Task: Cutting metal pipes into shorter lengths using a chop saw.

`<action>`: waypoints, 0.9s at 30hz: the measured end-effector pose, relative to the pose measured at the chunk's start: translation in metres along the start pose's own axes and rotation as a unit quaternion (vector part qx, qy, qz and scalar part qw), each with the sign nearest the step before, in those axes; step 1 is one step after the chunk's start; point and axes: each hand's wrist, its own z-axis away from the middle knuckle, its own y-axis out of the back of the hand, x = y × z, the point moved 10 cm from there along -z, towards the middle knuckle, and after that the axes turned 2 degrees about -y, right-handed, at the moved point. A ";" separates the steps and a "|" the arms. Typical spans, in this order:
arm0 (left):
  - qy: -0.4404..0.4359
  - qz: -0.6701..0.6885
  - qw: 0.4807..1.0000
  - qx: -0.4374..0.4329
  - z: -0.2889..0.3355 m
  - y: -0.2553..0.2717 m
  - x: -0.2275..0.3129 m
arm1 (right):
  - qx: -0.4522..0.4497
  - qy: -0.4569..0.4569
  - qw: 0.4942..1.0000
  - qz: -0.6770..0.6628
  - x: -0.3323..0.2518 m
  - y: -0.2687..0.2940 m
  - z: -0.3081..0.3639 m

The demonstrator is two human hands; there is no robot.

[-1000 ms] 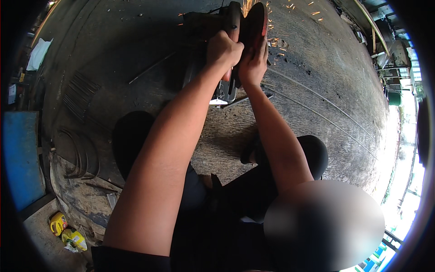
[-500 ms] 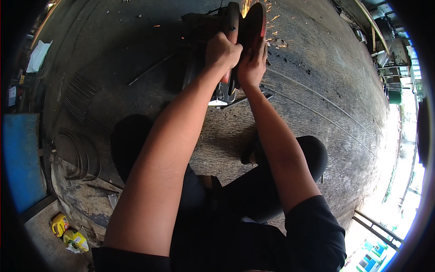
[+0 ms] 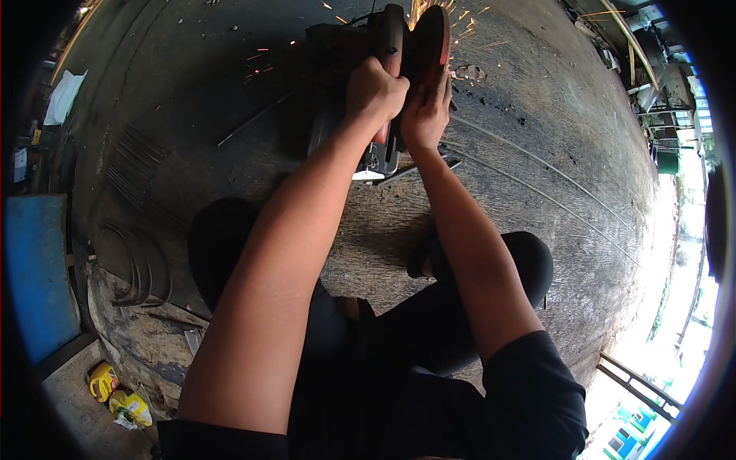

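Observation:
A dark chop saw (image 3: 330, 54) stands on the ground at the top middle, throwing orange sparks (image 3: 418, 11) at its far end. My left hand (image 3: 376, 90) is wrapped round its reddish handle (image 3: 393, 61). Close to the right of it, my right hand (image 3: 425, 119) holds the near edge of a round dark disc-shaped part with a red rim (image 3: 443, 42), thumb on one side and fingers stretched up along the other. The cutting point is hidden behind the handle and the disc-shaped part. Below my hands, part of the saw's base (image 3: 379, 157) shows.
Thin rods (image 3: 544, 165) run along the rough ground at right. A dark bar (image 3: 253, 119), several short rods (image 3: 134, 165) and bent metal hoops (image 3: 138, 264) lie at left. Beyond them are a blue panel (image 3: 42, 268) and yellow packages (image 3: 115, 391). My bent knees (image 3: 529, 264) flank my arms.
The sparks spread differently, with more flying to the left of the saw and to the upper right. Both hands keep their places, with barely any shift.

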 end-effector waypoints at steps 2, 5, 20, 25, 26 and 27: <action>0.000 0.002 1.000 0.000 -0.001 0.000 -0.002 | 0.002 0.005 1.000 -0.004 -0.001 0.000 0.000; -0.003 0.005 1.000 -0.006 -0.002 -0.002 -0.002 | 0.004 0.011 1.000 0.000 0.000 0.000 0.000; -0.014 0.002 1.000 0.020 -0.004 -0.001 -0.004 | 0.008 0.010 1.000 0.000 0.000 0.001 0.000; 0.001 0.017 1.000 0.009 -0.004 -0.002 -0.007 | -0.009 -0.015 1.000 -0.021 0.002 -0.002 0.001; 0.001 0.017 1.000 0.008 -0.003 -0.002 -0.006 | -0.001 -0.003 1.000 -0.015 0.001 -0.001 0.001; -0.002 0.011 1.000 0.005 -0.001 -0.001 -0.002 | 0.008 0.010 1.000 -0.007 -0.001 0.000 0.001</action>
